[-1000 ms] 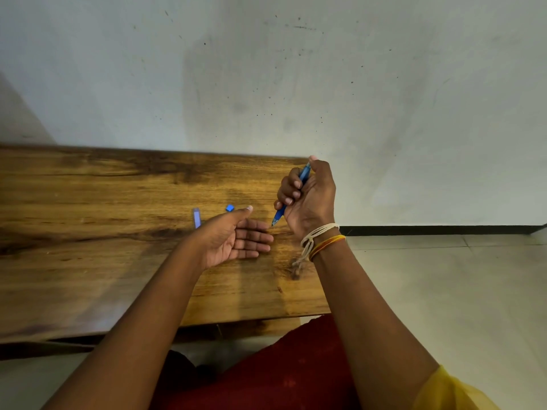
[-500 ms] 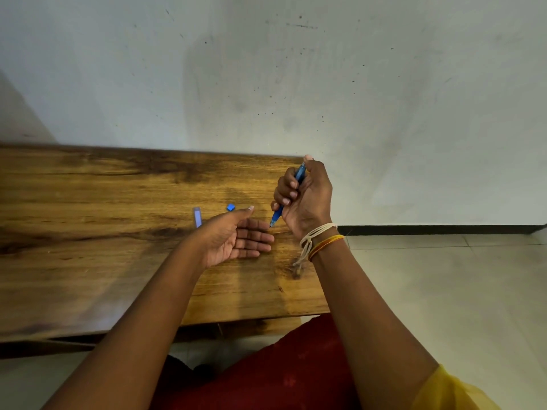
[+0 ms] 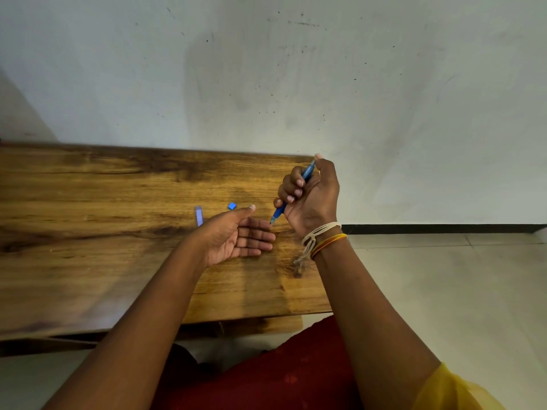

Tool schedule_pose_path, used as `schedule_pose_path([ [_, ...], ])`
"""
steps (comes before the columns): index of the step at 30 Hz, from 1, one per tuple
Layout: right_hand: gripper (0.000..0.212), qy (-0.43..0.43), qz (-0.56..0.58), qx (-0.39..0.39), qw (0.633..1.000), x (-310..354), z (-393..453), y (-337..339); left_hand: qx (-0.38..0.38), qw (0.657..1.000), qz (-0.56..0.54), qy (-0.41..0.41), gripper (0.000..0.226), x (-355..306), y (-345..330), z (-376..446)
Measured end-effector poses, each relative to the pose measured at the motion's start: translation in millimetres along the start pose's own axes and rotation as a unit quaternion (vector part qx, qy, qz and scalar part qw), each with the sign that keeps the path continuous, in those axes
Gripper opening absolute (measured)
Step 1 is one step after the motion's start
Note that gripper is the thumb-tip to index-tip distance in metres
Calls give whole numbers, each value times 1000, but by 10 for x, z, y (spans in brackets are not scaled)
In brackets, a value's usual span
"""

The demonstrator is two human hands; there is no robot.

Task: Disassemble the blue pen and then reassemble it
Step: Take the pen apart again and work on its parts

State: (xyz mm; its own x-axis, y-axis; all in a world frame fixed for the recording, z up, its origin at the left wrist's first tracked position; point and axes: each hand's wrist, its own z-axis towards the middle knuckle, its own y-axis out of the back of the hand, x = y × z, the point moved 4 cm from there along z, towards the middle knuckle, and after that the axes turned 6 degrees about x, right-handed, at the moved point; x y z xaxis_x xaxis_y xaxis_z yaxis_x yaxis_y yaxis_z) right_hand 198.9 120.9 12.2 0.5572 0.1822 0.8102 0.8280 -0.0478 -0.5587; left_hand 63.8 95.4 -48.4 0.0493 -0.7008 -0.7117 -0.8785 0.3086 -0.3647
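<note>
Blue pen gripped in right hand.
Tip pointing at open left hand, over wooden table.

Cream and orange wrist threads, yellow sleeve.

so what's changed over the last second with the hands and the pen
Almost nothing. The right hand still grips the blue pen, tip down toward the open left hand. The two small blue parts stay on the table.
</note>
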Motion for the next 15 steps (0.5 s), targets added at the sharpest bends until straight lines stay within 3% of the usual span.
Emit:
schedule_pose_path([
  [15,53,-9,51,10,999,5,8,-14,2,1000,0,-3,48,-10,5,-6],
])
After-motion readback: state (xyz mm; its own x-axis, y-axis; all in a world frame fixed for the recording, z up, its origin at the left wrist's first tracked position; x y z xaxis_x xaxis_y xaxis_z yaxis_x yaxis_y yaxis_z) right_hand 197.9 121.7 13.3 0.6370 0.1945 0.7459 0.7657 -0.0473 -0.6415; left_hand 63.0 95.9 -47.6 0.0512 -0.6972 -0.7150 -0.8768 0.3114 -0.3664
